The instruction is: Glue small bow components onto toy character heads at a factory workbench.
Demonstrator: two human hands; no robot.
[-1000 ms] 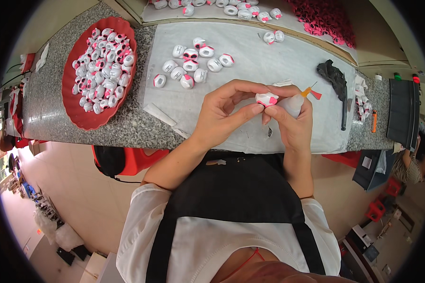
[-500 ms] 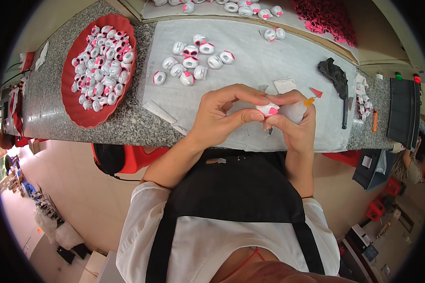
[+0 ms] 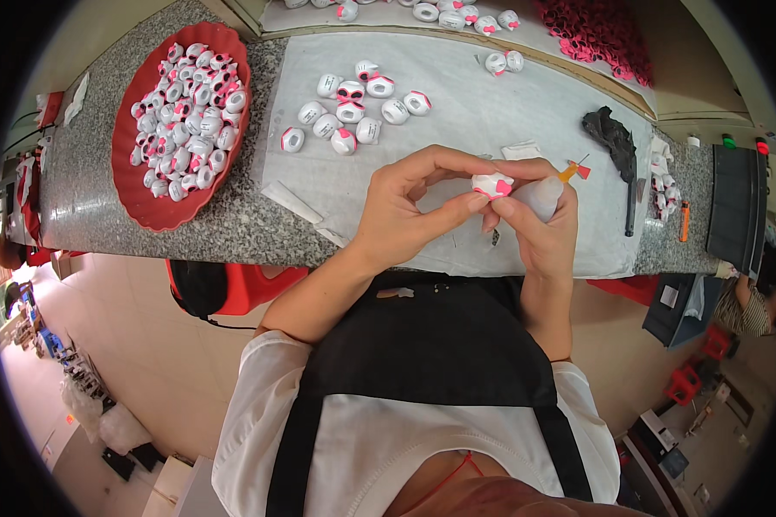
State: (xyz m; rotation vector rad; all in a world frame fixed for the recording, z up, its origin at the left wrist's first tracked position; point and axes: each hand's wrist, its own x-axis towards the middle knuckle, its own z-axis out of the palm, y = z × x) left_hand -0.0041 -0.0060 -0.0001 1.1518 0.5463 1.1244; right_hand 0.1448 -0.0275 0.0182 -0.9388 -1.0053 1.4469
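Above the white sheet, my left hand point(image 3: 405, 202) pinches a small white toy head point(image 3: 492, 185) with a pink patch between thumb and fingers. My right hand point(image 3: 543, 233) also presses its fingertips on that toy head. A translucent squeeze bottle point(image 3: 543, 198) with an orange needle tip point(image 3: 568, 172) is tucked in my right hand, its needle pointing up and to the right. Several matching white and pink toy heads point(image 3: 349, 112) lie loose on the white sheet point(image 3: 457, 86) beyond my left hand.
A red scalloped bowl point(image 3: 125, 185) full of toy heads stands at the left on the speckled counter point(image 3: 78, 189). Along the back runs a ledge with more heads and a pile of pink pieces point(image 3: 599, 43). A crumpled black bag point(image 3: 610, 138) and an orange lighter-like stick point(image 3: 685, 221) lie at right.
The toy head has turned between my fingers, showing its pink patch more from the front. The bottle has tilted slightly and its needle now shows.
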